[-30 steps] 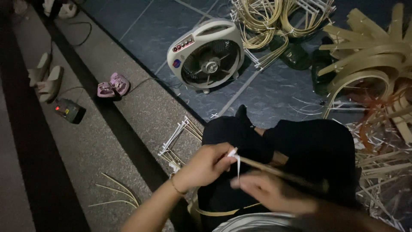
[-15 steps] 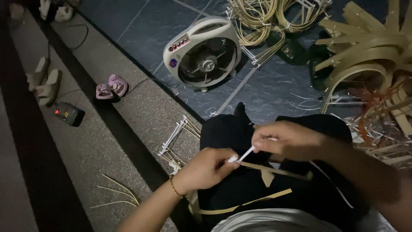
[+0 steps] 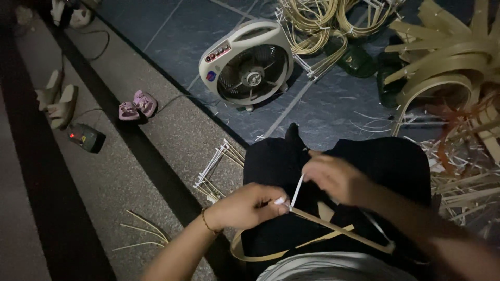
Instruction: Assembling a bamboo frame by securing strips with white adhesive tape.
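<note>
Over my dark-clad lap (image 3: 385,161), my left hand (image 3: 245,207) pinches the end of a thin bamboo strip (image 3: 338,229) where a white tie (image 3: 297,190) wraps it. My right hand (image 3: 336,177) grips the upper end of that white tie and holds it taut, up and to the right. The strip runs down to the right across my legs. A wider curved bamboo band (image 3: 271,255) loops below my left hand. A thin bracelet sits on my left wrist.
A white box fan (image 3: 247,65) stands on the dark tiled floor ahead. Coils and bent bamboo hoops (image 3: 442,57) pile at the right and top. Tied strip bundles (image 3: 216,169) lie on the grey step, near small pink sandals (image 3: 136,104), beige shoes (image 3: 57,99) and a power adapter (image 3: 85,137).
My right hand has come up from my lap to the white tie and pulled it taut upward. My left hand has stayed at the strip's end.
</note>
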